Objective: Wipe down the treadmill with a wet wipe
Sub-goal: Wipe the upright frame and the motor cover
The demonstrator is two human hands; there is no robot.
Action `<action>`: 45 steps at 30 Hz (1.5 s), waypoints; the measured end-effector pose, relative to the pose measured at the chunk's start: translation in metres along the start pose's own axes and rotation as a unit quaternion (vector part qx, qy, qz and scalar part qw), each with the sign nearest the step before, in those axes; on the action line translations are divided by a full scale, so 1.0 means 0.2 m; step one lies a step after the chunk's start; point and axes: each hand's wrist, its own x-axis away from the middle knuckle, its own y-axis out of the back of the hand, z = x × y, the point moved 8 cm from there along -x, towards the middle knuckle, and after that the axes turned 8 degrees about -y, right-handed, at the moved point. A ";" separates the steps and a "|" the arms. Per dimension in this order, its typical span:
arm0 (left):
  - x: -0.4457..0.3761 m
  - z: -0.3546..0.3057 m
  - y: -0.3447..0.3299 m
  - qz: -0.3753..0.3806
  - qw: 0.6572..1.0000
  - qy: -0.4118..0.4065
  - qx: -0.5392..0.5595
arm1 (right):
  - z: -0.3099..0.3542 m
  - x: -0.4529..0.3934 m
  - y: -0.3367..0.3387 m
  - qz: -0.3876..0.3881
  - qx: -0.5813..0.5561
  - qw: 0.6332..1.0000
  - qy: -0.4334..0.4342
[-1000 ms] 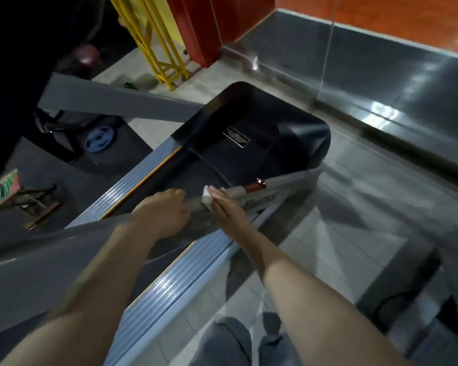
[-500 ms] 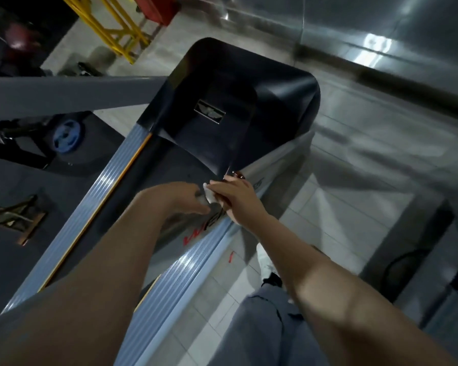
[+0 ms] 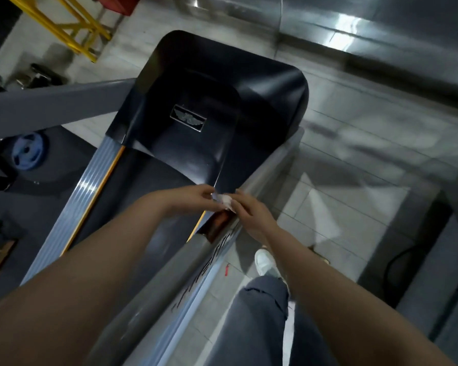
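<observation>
Head view: we see one wipe (image 3: 224,200), small, white and bunched, held between both sets of fingertips, over the point where the grey rail (image 3: 154,294) meets the black hood (image 3: 209,107) of the treadmill.

Left hand (image 3: 193,200): fingers curled, tips pinching the wipe's near-left edge. Right hand (image 3: 251,215): fingers bent over the wipe's right side, also gripping it. The two hands nearly touch across it. Just below the fingertips a reddish patch (image 3: 217,224) sits on the rail.

Our reading: the wipe is being refolded or passed between hands, not dragged on the surface. To do this well we would turn a fresh face outward, flatten it under straight fingers, then press it on the rail and run long strokes, working away from the hood. A wad cleans little; spread it first. Blur hides whether the wipe touches the rail.

Counts:
- wipe: one
- hands: two
- rails: two, the second to the left of the fingers
- hood: one, beyond the fingertips, one badge (image 3: 187,118) on it
- shoe (image 3: 266,261): one, right of the rail
- blue weight plate (image 3: 29,151): one, far left
- yellow frame (image 3: 64,25): one, far beyond
</observation>
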 end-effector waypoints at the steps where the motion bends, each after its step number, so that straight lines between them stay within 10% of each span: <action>1: -0.05 0.02 0.01 -0.005 1.000 -0.002 0.015 | -0.03 -0.04 0.01 0.007 0.023 1.000 0.006; 11: -0.75 -0.02 -0.17 -0.001 0.998 -0.024 0.057 | -0.47 -0.67 0.28 0.007 0.157 0.988 -0.009; 24: -1.58 -0.29 -0.21 -0.051 0.958 -0.112 -0.258 | -0.98 -1.17 0.56 -0.092 0.068 0.984 -0.140; 45: -2.39 -0.55 -0.16 -0.088 0.855 -0.197 -0.472 | -1.69 -2.06 0.96 -0.113 -0.010 0.956 -0.270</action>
